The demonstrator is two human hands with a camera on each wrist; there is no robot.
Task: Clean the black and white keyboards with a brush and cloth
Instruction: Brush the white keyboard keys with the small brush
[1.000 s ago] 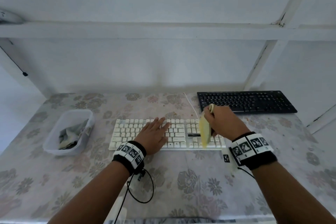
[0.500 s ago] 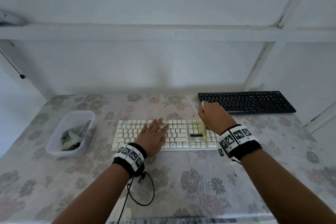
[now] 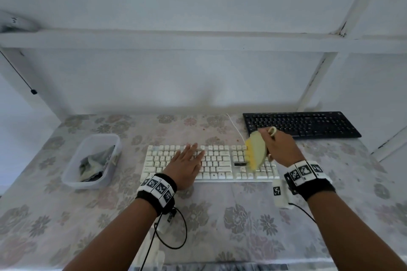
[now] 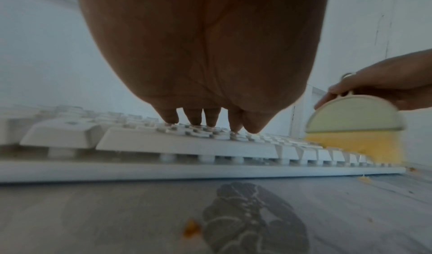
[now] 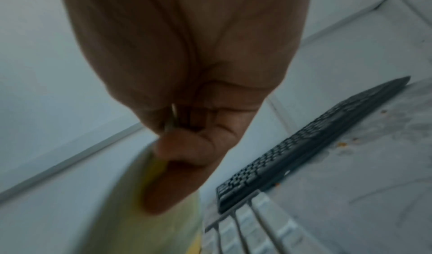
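With its long axis running left to right, the white keyboard is pressed at its middle by the flat, straight-fingered left hand, while near its right end the brush, bristles pointing down onto the keys, is gripped by the curled right hand.

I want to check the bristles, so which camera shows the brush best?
The left wrist view: the brush appears side-on, its pale domed back above yellow bristles meeting the white keyboard, held by the right hand. The head view shows the brush smaller and partly behind that hand. The right wrist view shows only a blur.
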